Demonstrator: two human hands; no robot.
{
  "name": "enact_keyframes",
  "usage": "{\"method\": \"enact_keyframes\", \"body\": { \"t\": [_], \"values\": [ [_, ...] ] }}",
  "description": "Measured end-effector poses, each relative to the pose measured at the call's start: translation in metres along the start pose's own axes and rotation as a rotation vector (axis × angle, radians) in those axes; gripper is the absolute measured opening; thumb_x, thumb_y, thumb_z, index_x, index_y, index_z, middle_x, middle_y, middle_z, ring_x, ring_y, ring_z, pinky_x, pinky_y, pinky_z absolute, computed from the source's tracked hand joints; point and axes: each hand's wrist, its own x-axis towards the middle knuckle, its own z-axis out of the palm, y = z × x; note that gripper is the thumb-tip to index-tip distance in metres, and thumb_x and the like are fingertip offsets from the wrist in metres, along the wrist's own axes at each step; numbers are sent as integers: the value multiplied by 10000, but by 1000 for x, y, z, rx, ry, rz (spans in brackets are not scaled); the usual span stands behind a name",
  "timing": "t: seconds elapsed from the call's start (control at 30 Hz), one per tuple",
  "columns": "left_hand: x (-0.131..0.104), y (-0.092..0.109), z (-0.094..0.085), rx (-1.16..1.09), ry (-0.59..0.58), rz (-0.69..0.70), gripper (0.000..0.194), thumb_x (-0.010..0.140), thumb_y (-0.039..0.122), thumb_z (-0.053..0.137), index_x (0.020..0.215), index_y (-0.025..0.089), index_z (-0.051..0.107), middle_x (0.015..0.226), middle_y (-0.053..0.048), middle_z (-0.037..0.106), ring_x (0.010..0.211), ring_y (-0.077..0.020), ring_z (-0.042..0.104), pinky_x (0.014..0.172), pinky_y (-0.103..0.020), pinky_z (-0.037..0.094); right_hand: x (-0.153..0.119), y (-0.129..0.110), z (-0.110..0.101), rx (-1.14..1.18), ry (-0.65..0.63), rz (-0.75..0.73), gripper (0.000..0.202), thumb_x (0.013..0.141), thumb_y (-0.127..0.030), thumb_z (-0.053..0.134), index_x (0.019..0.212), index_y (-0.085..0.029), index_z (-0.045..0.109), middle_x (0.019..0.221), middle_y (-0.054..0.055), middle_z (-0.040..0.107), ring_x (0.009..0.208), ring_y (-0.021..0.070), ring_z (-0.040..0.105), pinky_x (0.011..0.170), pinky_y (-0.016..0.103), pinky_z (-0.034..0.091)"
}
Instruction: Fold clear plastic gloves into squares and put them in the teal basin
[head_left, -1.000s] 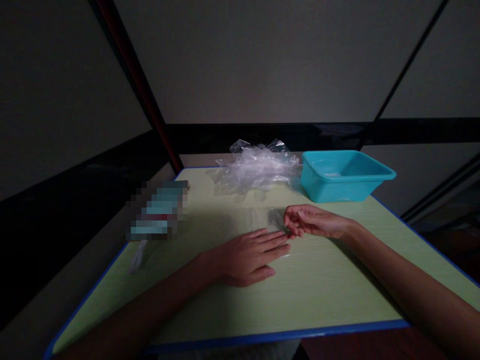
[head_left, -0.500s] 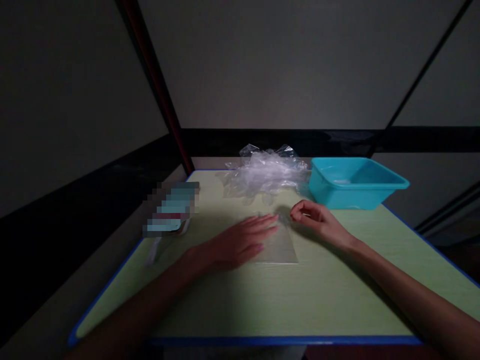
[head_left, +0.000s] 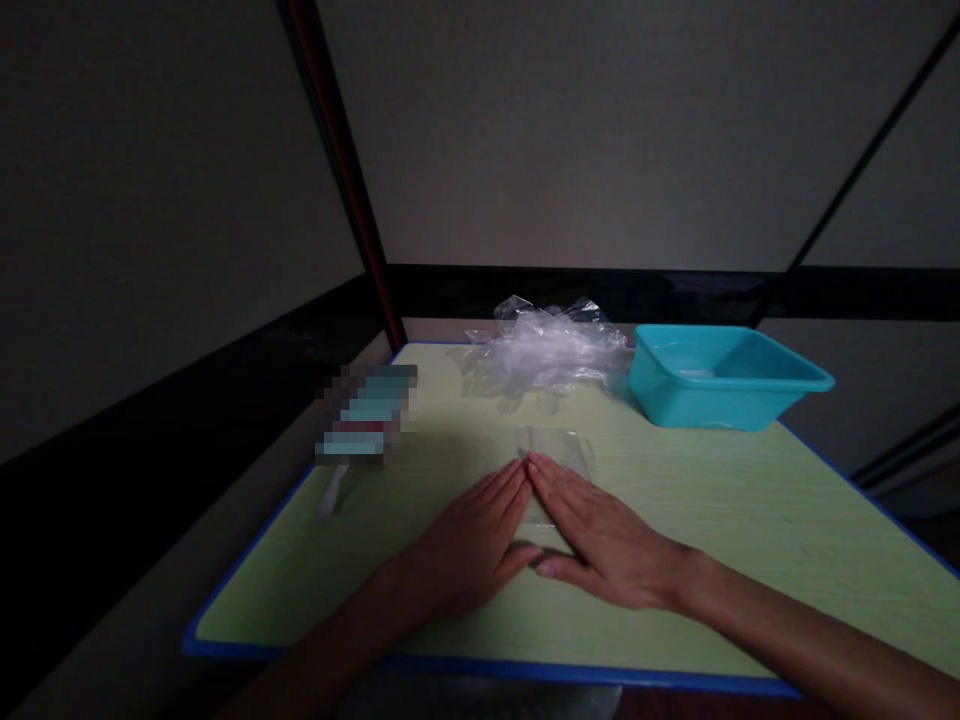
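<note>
A clear plastic sheet or bag (head_left: pixel 566 450) lies flat on the light green table (head_left: pixel 712 500), partly covered by both hands. My left hand (head_left: pixel 480 535) rests palm down over its left part, fingers stretched out and thumb apart. From the right, my right hand (head_left: pixel 604 530) lies flat over its right part, with its fingers extended too. The fingertips of the two hands meet near the middle of the plastic, and the thumb tips are close together nearer the front edge. Neither hand grips anything.
Crumpled clear plastic (head_left: pixel 551 350) is heaped at the back of the table. A turquoise basin (head_left: pixel 705 400) stands at the back right. On the left is a pixelated flat object (head_left: pixel 367 415), with a thin pale strip (head_left: pixel 332 492) beside it. Walls rise behind and at left.
My right hand has come down from beside the plastic onto it, its curled fingers now straightened. My left hand has shifted slightly nearer the front edge. The whole view has moved a little.
</note>
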Motion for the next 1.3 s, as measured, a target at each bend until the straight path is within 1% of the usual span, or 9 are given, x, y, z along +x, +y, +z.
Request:
{"method": "enact_keyframes", "body": {
  "t": [0.2, 0.43, 0.67, 0.8, 0.9, 1.0, 1.1, 1.17, 1.3],
  "values": [
    [-23, -11, 3, 6, -23, -67, 605, 875, 404, 352, 1355, 93, 153, 1428, -134, 135, 1310, -200, 107, 1058, -349, 185, -6, 0, -7, 16, -105, 0, 767, 834, -550, 347, 1374, -65, 98, 1421, 159, 65, 1306, 230, 56, 1068, 402, 142],
    [-49, -29, 3, 43, 2, -129, 614, 884, 457, 297, 1377, 152, 94, 1434, -93, 121, 1306, -212, 140, 1051, -372, 189, -17, 1, -8, 18, -90, 25, 735, 839, -514, 378, 1380, -116, 79, 1426, 129, 79, 1303, 241, 83, 1066, 410, 152],
    [-50, -27, 4, 3, 42, -107, 625, 884, 438, 325, 1381, 166, 63, 1440, -72, 96, 1308, -210, 131, 1060, -366, 176, -21, 1, -10, -33, -119, 49, 739, 847, -513, 354, 1380, -111, 36, 1429, 125, 35, 1305, 237, 60, 1067, 407, 136],
    [-48, -22, -3, -60, -6, 28, 603, 884, 441, 335, 1379, 217, 75, 1442, -38, 97, 1312, -193, 110, 1070, -362, 152, -20, 1, -12, -41, -145, 32, 680, 850, -507, 356, 1383, -181, 87, 1436, 91, 8, 1306, 239, 43, 1060, 430, 131],
    [-47, -22, -6, -70, -54, 40, 565, 889, 439, 326, 1373, 245, 109, 1442, -18, 106, 1312, -186, 108, 1070, -375, 146, -19, 1, -12, -48, -153, 15, 618, 857, -493, 354, 1376, -237, 139, 1440, 66, -2, 1305, 243, 37, 1053, 452, 130],
    [-47, -23, -6, -68, -58, 28, 543, 891, 425, 330, 1368, 254, 136, 1442, -13, 108, 1310, -185, 124, 1066, -379, 162, -20, 1, -15, -44, -140, -9, 614, 859, -476, 368, 1375, -214, 163, 1441, 82, 17, 1305, 247, 59, 1053, 447, 139],
    [-50, -23, -3, -69, -1, -5, 570, 882, 398, 372, 1371, 227, 136, 1444, -28, 106, 1307, -189, 143, 1058, -362, 205, -26, 2, -19, -65, -83, -34, 574, 862, -432, 398, 1352, -170, 256, 1441, 97, 94, 1302, 240, 126, 1047, 414, 205],
    [-52, -24, -1, -67, 46, -18, 573, 877, 354, 397, 1370, 210, 143, 1442, -35, 123, 1304, -187, 158, 1050, -355, 235, -33, 3, -21, -121, -4, -32, 466, 875, -372, 406, 1288, -158, 378, 1417, 101, 221, 1281, 227, 217, 1022, 390, 279],
    [-51, -24, 1, -46, 85, 13, 503, 868, 280, 418, 1337, 206, 254, 1412, -31, 242, 1283, -171, 230, 1043, -355, 265, -46, 4, -22, -242, 129, 7, 259, 893, -248, 397, 1072, -164, 563, 1114, 97, 559, 1047, 212, 497, 849, 376, 446]
  ]
}}
